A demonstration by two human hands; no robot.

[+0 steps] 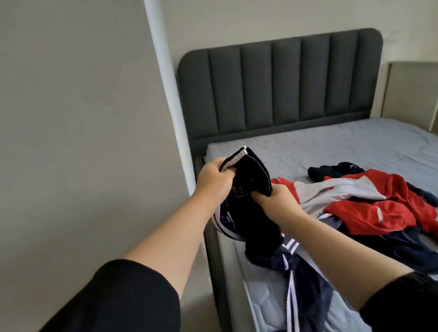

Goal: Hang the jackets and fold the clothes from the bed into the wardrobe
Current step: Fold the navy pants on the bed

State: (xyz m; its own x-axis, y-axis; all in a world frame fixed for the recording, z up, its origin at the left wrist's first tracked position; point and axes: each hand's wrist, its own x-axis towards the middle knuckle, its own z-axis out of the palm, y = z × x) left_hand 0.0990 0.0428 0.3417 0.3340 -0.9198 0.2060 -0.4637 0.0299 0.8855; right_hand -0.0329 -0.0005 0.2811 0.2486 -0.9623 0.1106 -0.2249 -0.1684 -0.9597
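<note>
A navy jacket with white stripes hangs lifted over the bed's left edge, its lower part trailing down onto the mattress. My left hand grips its striped upper edge. My right hand pinches the dark fabric a little lower and to the right. A red and white jacket lies crumpled in the middle of the bed. A small dark garment lies just beyond it, and another dark piece shows beneath the red jacket.
The bed has a grey-blue mattress and a dark grey padded headboard. A pale wall panel stands close on the left. A cream side unit is at the right of the headboard.
</note>
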